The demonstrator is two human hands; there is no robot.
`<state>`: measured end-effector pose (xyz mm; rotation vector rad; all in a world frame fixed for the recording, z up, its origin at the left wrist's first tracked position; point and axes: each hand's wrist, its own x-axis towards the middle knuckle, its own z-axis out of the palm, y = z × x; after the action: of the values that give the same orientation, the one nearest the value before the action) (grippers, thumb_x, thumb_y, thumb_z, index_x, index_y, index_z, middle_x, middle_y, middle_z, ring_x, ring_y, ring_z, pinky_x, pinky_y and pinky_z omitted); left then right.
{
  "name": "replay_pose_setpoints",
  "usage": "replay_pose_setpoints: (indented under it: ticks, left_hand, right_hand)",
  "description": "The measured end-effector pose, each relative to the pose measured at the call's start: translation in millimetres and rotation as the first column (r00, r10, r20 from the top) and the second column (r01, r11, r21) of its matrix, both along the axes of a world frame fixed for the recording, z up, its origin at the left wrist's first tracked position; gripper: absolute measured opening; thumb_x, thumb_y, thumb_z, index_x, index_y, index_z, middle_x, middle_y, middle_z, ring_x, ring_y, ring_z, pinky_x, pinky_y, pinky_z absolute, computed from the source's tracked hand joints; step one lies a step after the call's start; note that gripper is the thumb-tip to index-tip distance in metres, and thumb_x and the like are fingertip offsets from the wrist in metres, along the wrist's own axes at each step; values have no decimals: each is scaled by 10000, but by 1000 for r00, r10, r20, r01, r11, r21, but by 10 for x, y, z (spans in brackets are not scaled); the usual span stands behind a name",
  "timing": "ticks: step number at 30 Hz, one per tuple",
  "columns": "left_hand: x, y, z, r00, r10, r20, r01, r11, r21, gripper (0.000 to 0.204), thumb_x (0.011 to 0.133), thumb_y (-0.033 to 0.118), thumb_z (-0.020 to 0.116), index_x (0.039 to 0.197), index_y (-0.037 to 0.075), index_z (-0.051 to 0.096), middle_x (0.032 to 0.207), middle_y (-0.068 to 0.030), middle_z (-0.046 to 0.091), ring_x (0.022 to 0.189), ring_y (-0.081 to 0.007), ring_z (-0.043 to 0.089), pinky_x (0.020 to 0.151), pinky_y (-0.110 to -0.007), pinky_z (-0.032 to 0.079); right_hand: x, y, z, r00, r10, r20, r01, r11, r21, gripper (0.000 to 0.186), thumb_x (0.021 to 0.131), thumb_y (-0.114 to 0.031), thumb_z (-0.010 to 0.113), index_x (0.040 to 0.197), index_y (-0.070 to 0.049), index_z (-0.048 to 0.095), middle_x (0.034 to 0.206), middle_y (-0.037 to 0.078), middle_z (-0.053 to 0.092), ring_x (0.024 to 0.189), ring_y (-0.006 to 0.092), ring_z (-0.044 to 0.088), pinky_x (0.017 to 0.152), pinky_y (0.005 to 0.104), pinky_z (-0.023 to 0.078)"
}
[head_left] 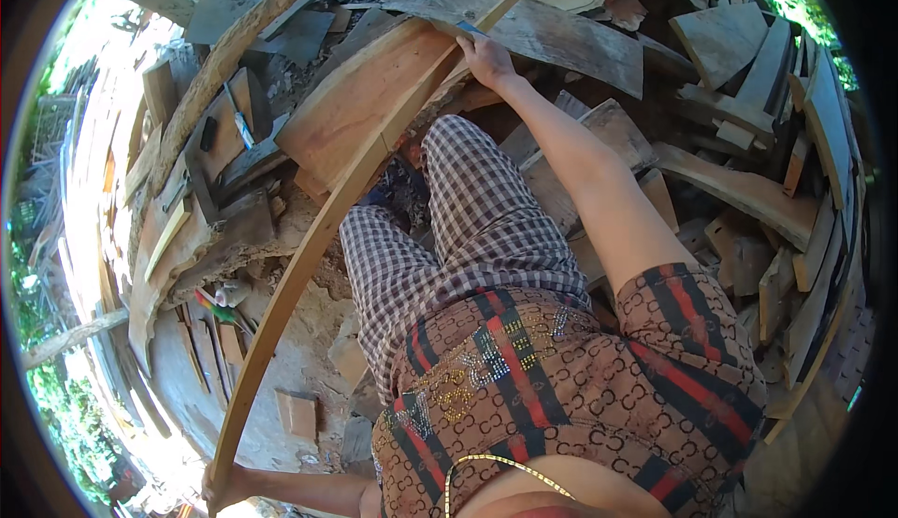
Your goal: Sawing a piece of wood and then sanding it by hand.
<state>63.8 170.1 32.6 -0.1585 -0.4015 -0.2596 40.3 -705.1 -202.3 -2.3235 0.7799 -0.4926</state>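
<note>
One long batten (296,270) in closed left grip (224,486) and closed right grip (486,59), scrap boards (369,97) near its edges.

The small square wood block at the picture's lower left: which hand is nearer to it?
Left. The left hand, holding the long wooden strip at its lower end, is below and left of the wood block; the right hand is much farther, up and right.

A thin-shafted tool with a blue-and-white handle (245,131) is seen near a small black object (208,134); beside them a rough brown log (224,58) is slanted. Weathered grey-brown planks (739,190) are piled at the right.
</note>
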Motion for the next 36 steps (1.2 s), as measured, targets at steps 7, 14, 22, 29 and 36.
replay_pose_setpoints:
  ticks: [7, 14, 22, 29, 36]
  left_hand:
    - [-275, -588, 156, 496, 540, 680, -805, -8, 594, 374, 832, 497, 627, 866, 134, 712, 850, -11, 698, 772, -132, 640, 675, -284, 531]
    - [-58, -65, 6, 824, 528, 206, -517, 550, 656, 655, 745, 573, 591, 1115, 37, 517, 975, -109, 549, 983, -263, 517, 862, -437, 441]
    - [218, 229, 34, 734, 679, -4, -536, 583, 611, 571, 846, 452, 427, 1230, 35, 488, 915, -162, 462, 879, -317, 468, 828, -572, 361]
    - [-63, 797, 238, 873, 483, -63, -393, 776, 494, 530, 816, 414, 546, 1139, -6, 549, 977, -128, 521, 971, -276, 501, 879, -519, 380]
    - [120, -814, 176, 741, 659, -128, -509, 676, 532, 478, 690, 268, 728, 989, -26, 498, 837, -143, 478, 865, -299, 478, 842, -510, 384]
  right_hand:
    - [-275, 2162, 858, 521, 657, 546, -608, 734, -303, 427, 697, -16, 590, 1113, -105, 618, 1093, 128, 621, 1095, 310, 557, 975, 427, 416]
    - [-966, -478, -781, 820, -350, -452, 327, 936, -131, 480, 960, -346, 320, 1104, 8, 610, 1062, 251, 612, 959, 377, 611, 816, 464, 486]
    - [-452, -18, -158, 963, -171, 210, 206, 966, -156, 383, 943, -358, 422, 974, -39, 632, 958, 209, 641, 878, 389, 614, 737, 461, 497]
    - [-47, 2423, 598, 533, 562, 632, -626, 764, -152, 347, 708, 26, 644, 1042, -64, 631, 1087, 134, 616, 1030, 333, 571, 931, 409, 442]
    - [-571, -453, -540, 832, -462, -307, 481, 877, -15, 438, 924, -317, 376, 993, 18, 650, 1067, 253, 615, 995, 390, 603, 849, 465, 483]
